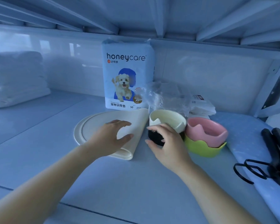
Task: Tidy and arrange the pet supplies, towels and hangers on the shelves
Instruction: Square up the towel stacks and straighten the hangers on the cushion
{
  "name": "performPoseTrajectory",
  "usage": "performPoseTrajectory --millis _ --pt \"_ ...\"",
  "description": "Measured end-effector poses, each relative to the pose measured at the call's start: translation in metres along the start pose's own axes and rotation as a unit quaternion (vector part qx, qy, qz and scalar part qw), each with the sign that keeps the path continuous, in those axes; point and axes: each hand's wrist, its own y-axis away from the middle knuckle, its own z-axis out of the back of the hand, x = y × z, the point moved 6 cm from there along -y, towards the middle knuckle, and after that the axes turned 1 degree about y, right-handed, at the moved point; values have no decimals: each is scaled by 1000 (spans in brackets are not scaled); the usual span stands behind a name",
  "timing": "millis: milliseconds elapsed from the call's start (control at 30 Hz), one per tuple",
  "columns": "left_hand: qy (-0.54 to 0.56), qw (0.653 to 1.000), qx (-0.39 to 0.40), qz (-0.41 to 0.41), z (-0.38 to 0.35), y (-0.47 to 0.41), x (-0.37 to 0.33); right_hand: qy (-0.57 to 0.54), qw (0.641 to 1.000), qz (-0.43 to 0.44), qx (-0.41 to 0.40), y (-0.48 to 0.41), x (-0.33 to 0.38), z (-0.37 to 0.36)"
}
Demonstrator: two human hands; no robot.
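A cream folded mat (134, 126) lies on the shelf over a round cream tray (86, 126). My left hand (113, 135) rests flat on the mat, fingers spread. Just right of it stands a cream pet bowl (166, 118) stacked on a black bowl (155, 138). My right hand (166, 143) curls around the black bowl's front. A pink bowl (205, 130) sits nested in a green bowl (202, 147) to the right. A pack of honeycare training pads (128, 75) stands upright against the back wall.
Folded white towels (16, 78) are stacked at the far left. Crumpled clear plastic (166, 96) and a white packet (200, 104) lie behind the bowls. Black hangers (265, 165) rest on a blue dotted cloth (244, 143) at the right edge. A shelf frame runs low overhead.
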Motion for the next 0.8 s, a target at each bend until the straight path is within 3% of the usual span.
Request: performPoseTrajectory --millis 333,800 --pt "-45 995 -12 84 90 86 102 -17 995 41 84 -25 78 -71" --pt "-95 979 -19 177 215 205 285 -74 963 176 191 -64 293 -253"
